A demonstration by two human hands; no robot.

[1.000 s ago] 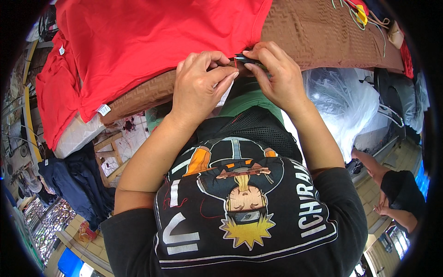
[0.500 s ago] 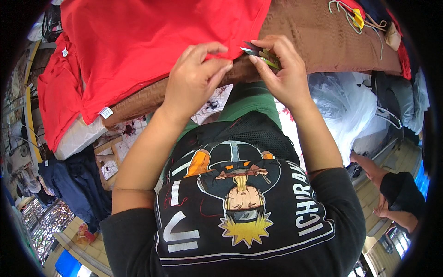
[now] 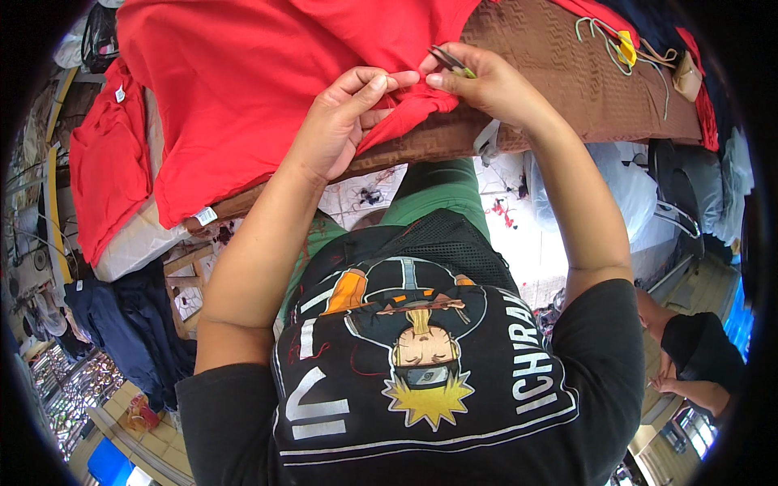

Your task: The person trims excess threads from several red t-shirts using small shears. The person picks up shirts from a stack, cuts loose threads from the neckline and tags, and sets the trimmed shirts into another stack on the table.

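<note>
A red garment (image 3: 267, 97) lies over a table covered in brown patterned cloth (image 3: 559, 81). My left hand (image 3: 344, 121) is closed on a fold near the garment's edge, thumb and fingertips pinched. Close beside it, my right hand (image 3: 490, 85) is closed round small thread snips (image 3: 454, 63) with dark blades and a green handle; the blades point up and to the left. The right thumb and forefinger meet the cloth next to the left fingertips. Whether a thread lies between the fingertips is too small to tell.
Another red garment (image 3: 113, 162) hangs at the left, above dark blue clothing (image 3: 134, 316). At the back right lie pale cords (image 3: 604, 40) with a yellow piece (image 3: 626, 49). Clear plastic bags (image 3: 604, 186) stand at the right, and another person (image 3: 701, 348) is beyond. Thread scraps (image 3: 502, 212) litter the floor.
My hands have come together at the garment's edge, which is now lifted and bunched. The snips have moved up and tucked back into my right hand. The red cloth has shifted right.
</note>
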